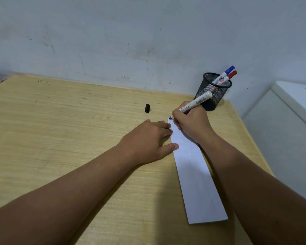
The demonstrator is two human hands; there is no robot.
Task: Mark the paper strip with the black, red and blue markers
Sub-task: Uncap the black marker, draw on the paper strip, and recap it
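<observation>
Partly, the right hand [191, 123] hides the paper strip's [193, 174] far end.

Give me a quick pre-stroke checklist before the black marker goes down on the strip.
1. Black marker uncapped, gripped by right hand: ok.
2. Left hand pinning paper strip: ok.
3. Tip at the strip's far end: ok; touching paper: cannot tell.
4. Black cap lying clear of the strip: ok.
5. Red marker and blue marker capped in mesh cup: ok.
6. Strip unmarked where visible: ok.
</observation>
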